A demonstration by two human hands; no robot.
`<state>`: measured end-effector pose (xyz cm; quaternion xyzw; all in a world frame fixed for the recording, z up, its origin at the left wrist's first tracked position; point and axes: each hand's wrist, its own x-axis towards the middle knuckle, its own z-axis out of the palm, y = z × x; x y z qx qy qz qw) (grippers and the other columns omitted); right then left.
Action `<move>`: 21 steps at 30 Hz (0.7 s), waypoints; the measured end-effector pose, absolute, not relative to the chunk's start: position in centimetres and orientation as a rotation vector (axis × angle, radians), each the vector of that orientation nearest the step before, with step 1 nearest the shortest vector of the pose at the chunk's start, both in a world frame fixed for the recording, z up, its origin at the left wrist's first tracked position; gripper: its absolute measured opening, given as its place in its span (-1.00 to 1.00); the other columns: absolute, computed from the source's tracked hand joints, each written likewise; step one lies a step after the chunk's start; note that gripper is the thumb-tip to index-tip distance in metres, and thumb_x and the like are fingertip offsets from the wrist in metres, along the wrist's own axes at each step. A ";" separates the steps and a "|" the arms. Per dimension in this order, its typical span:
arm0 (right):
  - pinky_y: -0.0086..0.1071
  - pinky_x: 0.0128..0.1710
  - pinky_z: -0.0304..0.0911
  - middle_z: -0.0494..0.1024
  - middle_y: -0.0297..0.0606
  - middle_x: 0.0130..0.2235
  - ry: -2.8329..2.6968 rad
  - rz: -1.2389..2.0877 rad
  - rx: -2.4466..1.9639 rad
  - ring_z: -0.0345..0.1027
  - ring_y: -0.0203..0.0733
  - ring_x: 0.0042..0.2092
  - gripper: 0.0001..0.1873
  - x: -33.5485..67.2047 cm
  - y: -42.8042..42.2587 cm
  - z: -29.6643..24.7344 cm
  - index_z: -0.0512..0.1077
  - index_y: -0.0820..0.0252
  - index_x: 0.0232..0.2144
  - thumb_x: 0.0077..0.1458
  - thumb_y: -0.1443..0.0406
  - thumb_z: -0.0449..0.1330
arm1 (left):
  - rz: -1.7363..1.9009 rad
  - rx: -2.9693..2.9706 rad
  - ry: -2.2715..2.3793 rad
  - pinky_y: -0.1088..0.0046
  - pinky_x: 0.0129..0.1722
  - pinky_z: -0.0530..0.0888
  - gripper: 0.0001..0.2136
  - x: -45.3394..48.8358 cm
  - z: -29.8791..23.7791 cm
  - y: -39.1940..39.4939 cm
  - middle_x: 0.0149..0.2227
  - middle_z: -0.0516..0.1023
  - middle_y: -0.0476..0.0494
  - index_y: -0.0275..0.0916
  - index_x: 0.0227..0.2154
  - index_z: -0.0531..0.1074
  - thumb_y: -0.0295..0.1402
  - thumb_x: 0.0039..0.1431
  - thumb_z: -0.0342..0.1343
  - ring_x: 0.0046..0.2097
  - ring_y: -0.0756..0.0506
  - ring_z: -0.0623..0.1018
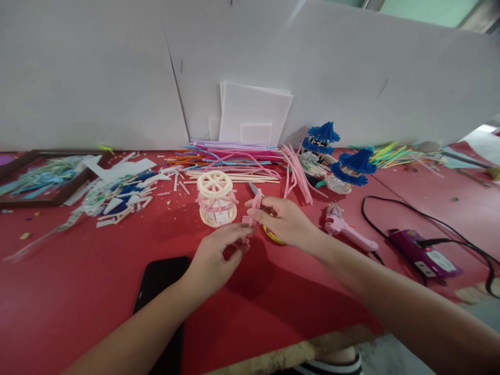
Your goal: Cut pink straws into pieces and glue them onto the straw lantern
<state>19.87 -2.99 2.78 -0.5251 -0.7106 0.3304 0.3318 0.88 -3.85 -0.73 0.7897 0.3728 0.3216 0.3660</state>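
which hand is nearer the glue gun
Right. The right hand is to the left of the glue gun, with a gap between; the left hand is farther left, beyond the right hand.

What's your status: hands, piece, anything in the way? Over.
Right hand pinching pink piece. Left hand at its lower end. Scissors partly hidden behind right hand, possibly in the way.

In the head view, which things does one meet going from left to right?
Brown frame, black flat device, cream-and-pink model, pink piece in the right hand, pink glue gun, purple power strip.
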 end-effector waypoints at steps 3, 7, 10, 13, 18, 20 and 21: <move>-0.43 -0.42 0.28 0.48 -0.37 -0.49 -1.732 0.938 -1.387 0.40 -0.30 -0.46 -0.73 19.0 -1.6 2.8 0.34 0.17 -0.43 0.22 0.13 0.06 | 0.913 2.152 0.968 0.30 0.02 0.47 -0.73 0.8 -0.9 -3.8 0.00 0.53 -0.23 -0.19 -0.09 0.49 -0.47 0.23 -0.03 0.02 -0.12 0.53; -0.43 -0.45 0.29 0.50 -0.31 -0.49 -1.837 0.607 -1.716 0.42 -0.29 -0.51 -0.71 19.2 2.9 3.1 0.29 0.19 -0.39 0.30 0.18 -0.08 | 0.900 2.273 1.048 0.21 0.08 0.43 -0.69 0.6 -1.0 -3.5 0.05 0.49 -0.26 -0.22 0.01 0.41 -0.49 0.24 -0.04 0.07 -0.15 0.48; -0.31 -0.21 0.32 0.55 -0.07 -0.26 -1.879 0.417 -1.832 0.48 -0.09 -0.22 -0.89 20.5 5.6 3.5 0.33 0.25 -0.34 0.18 0.29 0.10 | 0.809 2.352 1.063 0.12 0.10 0.39 -0.72 0.6 -1.1 -3.3 0.01 0.52 -0.23 -0.20 -0.02 0.41 -0.46 0.24 -0.02 0.06 -0.18 0.47; -0.18 0.02 0.19 0.46 0.11 -0.03 -1.930 0.213 -1.922 0.30 0.08 0.07 -0.85 22.8 5.1 4.5 0.34 0.33 -0.22 0.11 0.41 0.09 | 0.863 2.347 1.142 0.10 0.08 0.38 -0.78 0.4 -1.0 -3.1 -0.05 0.53 -0.22 -0.19 -0.08 0.41 -0.42 0.26 -0.03 0.03 -0.20 0.46; -0.17 -0.08 0.24 0.47 0.07 -0.14 -2.107 0.133 -2.171 0.38 0.13 -0.05 -0.78 28.8 -2.5 5.4 0.35 0.33 -0.19 0.05 0.40 0.10 | 1.290 2.008 1.520 0.18 -0.12 0.44 -0.70 0.0 0.1 -3.5 -0.10 0.38 -0.25 -0.24 -0.10 0.29 -0.29 0.12 0.14 -0.10 -0.20 0.42; -0.15 -0.10 0.27 0.47 0.09 -0.13 -2.147 0.097 -2.367 0.40 0.15 -0.07 -0.74 31.3 -5.9 4.4 0.35 0.33 -0.17 0.02 0.40 0.10 | 1.282 1.897 1.503 0.30 -0.29 0.43 -0.76 -0.1 1.0 -3.9 -0.27 0.34 -0.09 -0.19 -0.17 0.27 -0.27 0.14 0.12 -0.34 -0.07 0.37; -0.12 -0.05 0.26 0.47 0.11 -0.10 -2.163 0.055 -2.397 0.39 0.17 -0.04 -0.73 32.4 -7.3 3.6 0.36 0.32 -0.15 0.06 0.39 0.08 | 1.241 1.886 1.477 0.33 -0.34 0.40 -0.82 -0.2 1.4 -4.1 -0.33 0.30 -0.04 -0.17 -0.21 0.27 -0.28 0.15 0.10 -0.39 -0.05 0.33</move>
